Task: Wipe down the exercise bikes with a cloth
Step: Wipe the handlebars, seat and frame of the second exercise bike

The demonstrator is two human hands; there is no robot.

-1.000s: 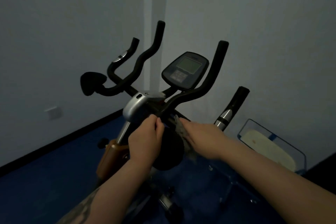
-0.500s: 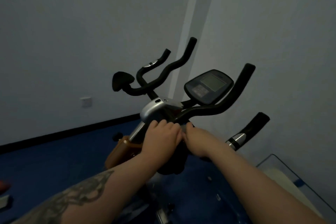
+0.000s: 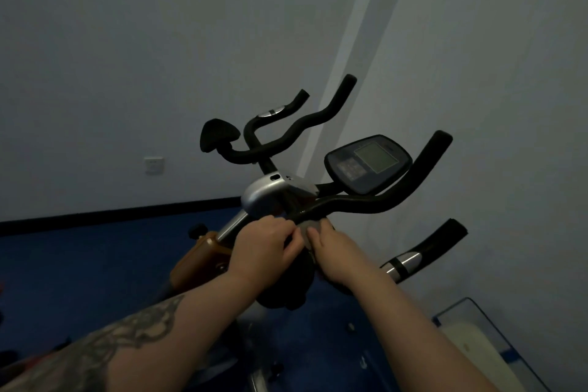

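Both hands meet at the handlebar (image 3: 350,204) base of the exercise bike (image 3: 264,197). Left hand (image 3: 264,248) and right hand (image 3: 337,251) each pinch the grey cloth (image 3: 310,227) between them, prob. to wrap or fold it round the bar w/ tension. Console (image 3: 369,164) sits just above. Free room runs right along the bar — walls are close behind, floor (image 3: 79,264) is open to the left.
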